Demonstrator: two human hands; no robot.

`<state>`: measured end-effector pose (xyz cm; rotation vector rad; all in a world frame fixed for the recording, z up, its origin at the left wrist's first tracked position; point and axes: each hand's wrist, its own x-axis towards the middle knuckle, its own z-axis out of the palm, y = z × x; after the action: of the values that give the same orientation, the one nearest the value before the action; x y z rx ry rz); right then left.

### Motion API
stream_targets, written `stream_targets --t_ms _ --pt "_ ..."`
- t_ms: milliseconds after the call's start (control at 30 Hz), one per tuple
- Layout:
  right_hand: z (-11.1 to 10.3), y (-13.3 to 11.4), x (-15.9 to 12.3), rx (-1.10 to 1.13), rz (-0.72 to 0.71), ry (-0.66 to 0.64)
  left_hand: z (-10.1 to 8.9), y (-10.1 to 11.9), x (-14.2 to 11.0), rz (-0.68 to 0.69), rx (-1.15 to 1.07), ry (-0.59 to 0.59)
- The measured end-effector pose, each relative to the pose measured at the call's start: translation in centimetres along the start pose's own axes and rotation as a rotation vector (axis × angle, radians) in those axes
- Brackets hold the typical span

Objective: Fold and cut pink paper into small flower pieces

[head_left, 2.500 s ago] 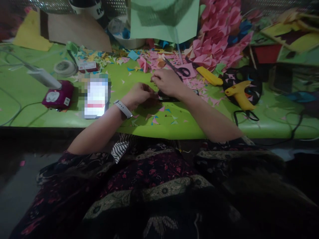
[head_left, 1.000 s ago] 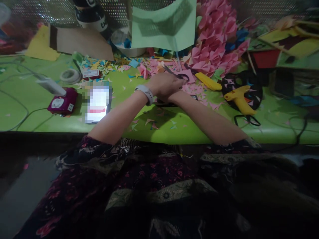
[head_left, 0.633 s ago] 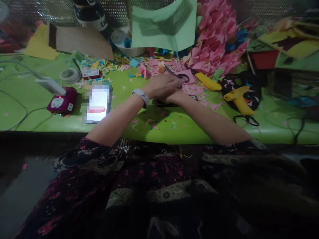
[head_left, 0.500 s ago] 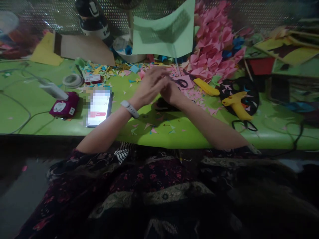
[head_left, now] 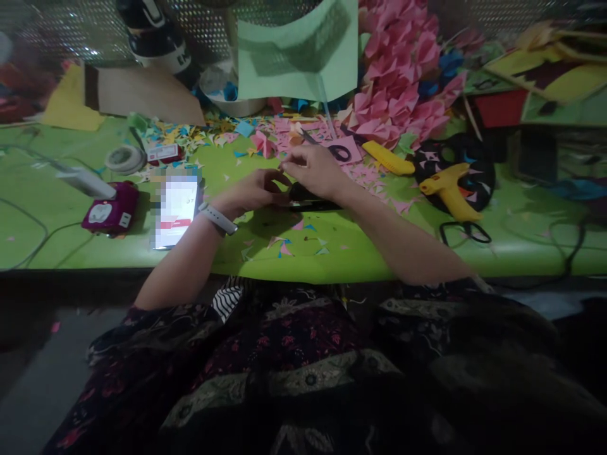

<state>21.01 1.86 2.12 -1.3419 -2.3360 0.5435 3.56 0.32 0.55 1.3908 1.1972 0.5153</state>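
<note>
My left hand (head_left: 256,191), with a pale wristband (head_left: 219,218) on the wrist, rests low over the green tabletop. Its fingers are curved and apart from the thumb, near the left end of a dark flat object (head_left: 315,205). My right hand (head_left: 318,172) is just above that object and covers part of it. The right fingertips are pinched together beside the left fingers; whatever is between them is too small to make out. Behind the right hand, dark-handled scissors (head_left: 339,152) lie on pink paper (head_left: 351,149).
Left of my hands are a lit phone (head_left: 177,208), a purple plug adapter (head_left: 111,207) and a tape roll (head_left: 124,160). Rightward lie a yellow cutter (head_left: 389,158), a yellow glue gun (head_left: 453,189) and glasses (head_left: 465,234). Folded pink papers (head_left: 401,76) pile up behind, near green paper (head_left: 298,60).
My hands were overlapped near the pink paper. Now the left hand has drawn back toward me and lower, and the right fingers show pinched. The whole view has shifted slightly.
</note>
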Motion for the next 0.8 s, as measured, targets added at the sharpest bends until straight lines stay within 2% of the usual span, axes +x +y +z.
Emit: stream_targets --t_ms 200,367,467,600,667,800 --pt "-4.3 1.6 -1.4 -0.108 -0.11 -0.355 0.0 -0.2 0.0 -0.034 0.007 0.027" --pt "-5.6 2.3 -1.9 -0.238 -0.083 -0.422 -0.9 0.3 -0.3 0.085 -0.092 0.21" --pt "-5.9 2.4 -1.9 -0.257 -0.095 -0.368 -1.3 0.5 -0.3 0.205 -0.162 0.303" --pt "-5.6 2.4 -0.9 -0.296 -0.028 -0.071 -1.6 0.4 0.0 0.342 -0.265 0.393" --pt "-4.8 2.2 0.3 -0.339 0.024 0.033 -1.7 0.4 0.1 0.379 -0.312 0.41" --pt "-2.8 2.0 3.3 -0.416 0.02 0.03 -1.8 0.5 -0.1 0.387 -0.344 0.396"
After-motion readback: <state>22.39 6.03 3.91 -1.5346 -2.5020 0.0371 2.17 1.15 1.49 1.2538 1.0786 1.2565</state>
